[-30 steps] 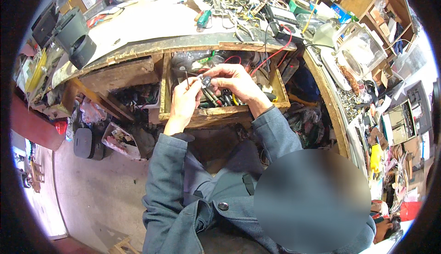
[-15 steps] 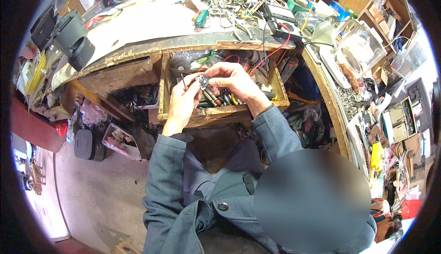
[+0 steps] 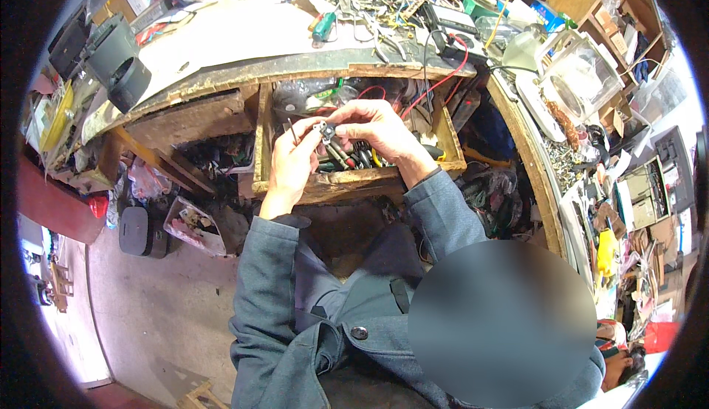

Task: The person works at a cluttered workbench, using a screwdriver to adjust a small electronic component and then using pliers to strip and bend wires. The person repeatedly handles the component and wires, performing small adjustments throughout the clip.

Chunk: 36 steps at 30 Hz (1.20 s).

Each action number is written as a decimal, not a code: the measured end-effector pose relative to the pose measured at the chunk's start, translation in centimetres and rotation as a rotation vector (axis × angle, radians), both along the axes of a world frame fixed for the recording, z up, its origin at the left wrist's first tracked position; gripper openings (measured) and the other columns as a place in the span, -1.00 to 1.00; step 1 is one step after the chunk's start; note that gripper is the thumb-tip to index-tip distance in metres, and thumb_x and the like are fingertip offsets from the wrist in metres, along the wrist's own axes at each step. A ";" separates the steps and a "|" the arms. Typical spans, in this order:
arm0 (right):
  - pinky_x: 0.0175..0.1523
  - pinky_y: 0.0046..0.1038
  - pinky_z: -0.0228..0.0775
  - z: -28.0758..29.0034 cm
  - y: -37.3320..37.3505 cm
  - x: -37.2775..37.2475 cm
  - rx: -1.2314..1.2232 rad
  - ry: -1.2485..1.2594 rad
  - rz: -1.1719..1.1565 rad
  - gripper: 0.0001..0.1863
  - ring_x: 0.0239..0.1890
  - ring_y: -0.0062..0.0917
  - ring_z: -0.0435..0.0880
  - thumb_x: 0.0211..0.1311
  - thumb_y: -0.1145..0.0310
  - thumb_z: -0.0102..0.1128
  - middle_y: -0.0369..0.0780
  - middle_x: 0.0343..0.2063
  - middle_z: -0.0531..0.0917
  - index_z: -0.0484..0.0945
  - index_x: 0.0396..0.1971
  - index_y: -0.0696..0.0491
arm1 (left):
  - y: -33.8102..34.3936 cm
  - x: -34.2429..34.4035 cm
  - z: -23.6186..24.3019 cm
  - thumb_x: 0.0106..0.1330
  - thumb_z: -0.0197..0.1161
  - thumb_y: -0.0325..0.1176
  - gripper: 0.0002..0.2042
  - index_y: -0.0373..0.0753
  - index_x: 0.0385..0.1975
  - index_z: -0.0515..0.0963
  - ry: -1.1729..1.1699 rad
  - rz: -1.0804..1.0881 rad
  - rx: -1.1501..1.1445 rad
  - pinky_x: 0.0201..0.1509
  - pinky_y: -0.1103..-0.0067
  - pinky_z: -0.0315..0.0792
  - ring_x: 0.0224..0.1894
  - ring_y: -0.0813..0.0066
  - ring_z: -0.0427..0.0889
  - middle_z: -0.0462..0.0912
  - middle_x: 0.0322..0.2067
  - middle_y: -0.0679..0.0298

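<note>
Above the open wooden drawer (image 3: pixel 310 186), both of my hands hold a small grey-and-black metallic part (image 3: pixel 326 132). My left hand (image 3: pixel 290 164) pinches it from the left, fingers closed. A thin dark stick-like piece (image 3: pixel 292 128) sticks up between the left fingers; its kind cannot be made out. My right hand (image 3: pixel 377 130) grips the part from the right between thumb and fingertips. Below the hands, inside the drawer, lie hand tools with red, black and yellow handles (image 3: pixel 363 156), partly hidden by the hands.
On the bench (image 3: pixel 221 50) beyond the drawer are a green-handled tool (image 3: pixel 323 28), pliers (image 3: pixel 387 42) and a heap of small metal parts. A multimeter (image 3: pixel 449 19) with a red lead lies right of them. Cluttered shelves line the right; a black case (image 3: pixel 136 232) stands on the floor.
The thin stick-like piece at my left hand has tilted and shifted slightly left. Both hands stay on the small part in nearly the same place.
</note>
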State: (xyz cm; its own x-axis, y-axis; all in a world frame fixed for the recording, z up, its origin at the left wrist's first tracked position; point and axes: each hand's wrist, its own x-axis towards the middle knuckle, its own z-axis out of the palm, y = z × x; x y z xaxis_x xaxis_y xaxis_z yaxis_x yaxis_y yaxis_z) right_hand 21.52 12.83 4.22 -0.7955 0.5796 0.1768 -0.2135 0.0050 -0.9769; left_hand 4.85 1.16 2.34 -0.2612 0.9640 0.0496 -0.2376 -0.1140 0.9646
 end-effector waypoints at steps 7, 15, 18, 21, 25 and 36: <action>-0.25 -0.54 0.57 -0.4 0.4 0.0 0.002 -0.032 -0.011 -0.77 -0.43 -0.60 0.67 0.26 0.55 0.31 -0.22 -0.40 0.72 0.66 -0.09 0.26 | 0.1 0.0 -0.3 0.47 0.17 -0.36 -0.78 -0.25 0.01 0.61 0.019 0.027 -0.008 -0.60 0.78 0.14 -0.64 0.82 0.32 0.55 -0.49 0.43; -0.30 -0.58 0.50 -0.1 0.0 -0.2 -0.034 -0.020 -0.034 -0.76 -0.47 -0.64 0.66 0.24 0.55 0.30 -0.26 -0.45 0.71 0.67 -0.09 0.22 | 0.1 0.1 -0.5 0.47 0.17 -0.35 -0.80 -0.26 -0.03 0.61 0.004 0.055 0.035 -0.61 0.76 0.14 -0.65 0.81 0.32 0.54 -0.51 0.44; -0.29 -0.57 0.52 -0.1 -0.1 -0.1 -0.044 -0.016 -0.034 -0.74 -0.46 -0.64 0.67 0.23 0.53 0.33 -0.25 -0.43 0.72 0.67 -0.08 0.23 | 0.1 0.0 -0.7 0.48 0.17 -0.35 -0.80 -0.25 -0.04 0.62 0.001 0.056 0.043 -0.60 0.75 0.16 -0.65 0.82 0.31 0.53 -0.50 0.47; -0.27 -0.56 0.55 0.6 -0.4 -0.1 -0.046 0.000 -0.025 -0.72 -0.43 -0.62 0.68 0.21 0.53 0.37 -0.23 -0.38 0.74 0.66 -0.07 0.24 | -0.1 0.1 -0.5 0.47 0.18 -0.36 -0.80 -0.25 -0.03 0.62 -0.004 0.072 0.041 -0.61 0.76 0.14 -0.64 0.83 0.29 0.55 -0.48 0.48; -0.22 -0.53 0.60 0.4 -0.2 -0.1 -0.005 0.022 -0.029 -0.68 -0.36 -0.59 0.71 0.16 0.57 0.42 -0.21 -0.32 0.74 0.66 -0.07 0.24 | -0.2 0.3 0.0 0.45 0.20 -0.38 -0.77 -0.25 0.03 0.61 -0.013 0.053 0.058 -0.60 0.77 0.10 -0.63 0.86 0.26 0.60 -0.42 0.49; -0.22 -0.55 0.59 0.1 -0.1 -0.1 -0.054 0.062 -0.027 -0.68 -0.37 -0.59 0.71 0.12 0.61 0.43 -0.20 -0.29 0.74 0.67 -0.09 0.23 | -1.0 0.8 0.5 0.38 0.28 -0.40 -0.69 -0.22 0.10 0.59 -0.033 0.104 0.096 -0.60 0.79 0.07 -0.59 0.91 0.27 0.68 -0.29 0.48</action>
